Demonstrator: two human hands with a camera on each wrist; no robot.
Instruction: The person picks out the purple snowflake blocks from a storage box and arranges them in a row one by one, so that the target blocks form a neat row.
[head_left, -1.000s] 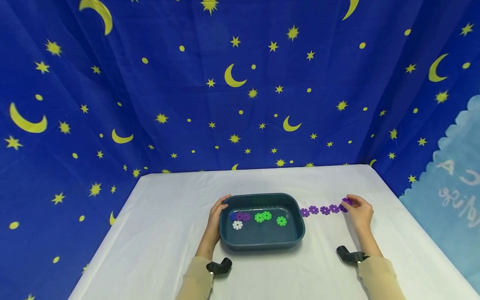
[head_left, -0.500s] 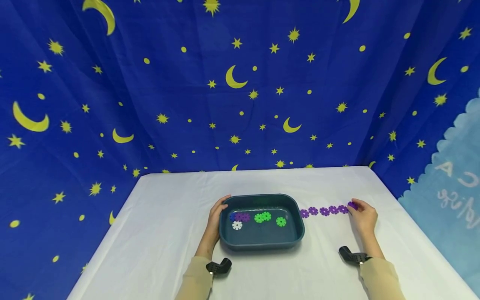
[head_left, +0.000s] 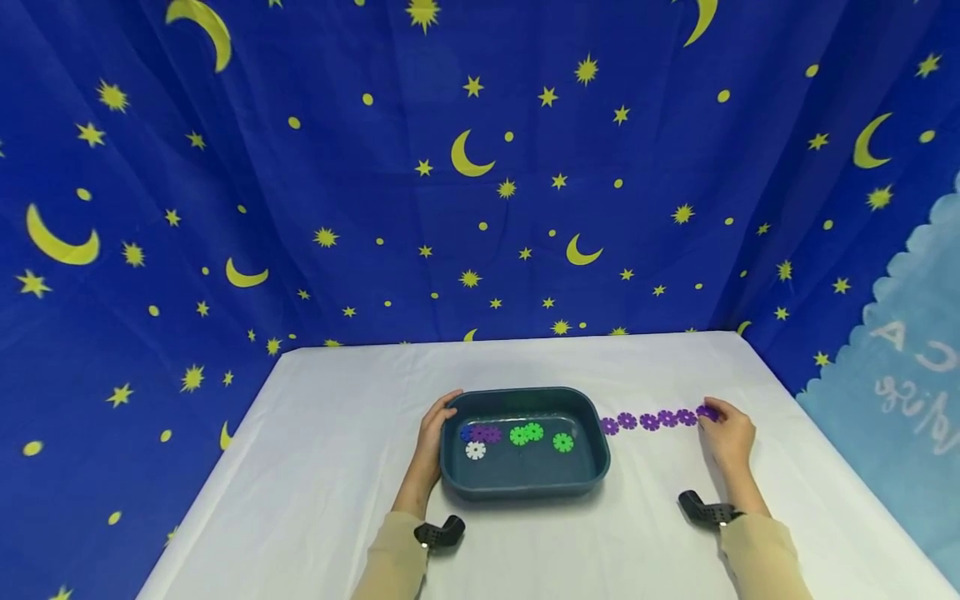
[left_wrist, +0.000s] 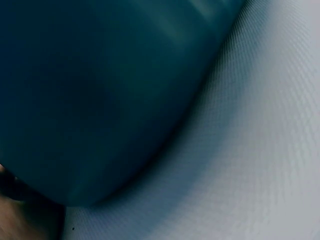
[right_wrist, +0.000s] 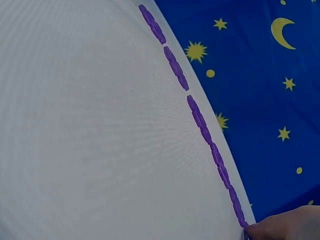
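In the fingertips of the right hand (head_left: 727, 433), the end disc (head_left: 707, 412) is pinched, at the right end of the purple row (head_left: 667, 418). By the look of it, this disc is being set in line. It is best lowered flat, its rim brought just up to its neighbour, and let go by parting the fingertips evenly; if it is dragged, the neighbour could be nudged askew.

To the left, the row is laid on the white cloth (head_left: 360, 417) as far as the tray (head_left: 525, 492). In the right wrist view, small gaps are seen toward the row's left end, while the discs nearer the hand are set closer; for an even line, the spacing should be judged before release.

The tray's left side is gripped by the left hand (head_left: 429, 433), the thumb over the rim; how firmly cannot be told. A light, steady hold seems enough, since the row's left end lies just beside the right wall and could be disturbed by a push. In the tray, blue (head_left: 466, 433), purple (head_left: 491, 434), white (head_left: 476, 451) and green discs (head_left: 563, 442) are held.
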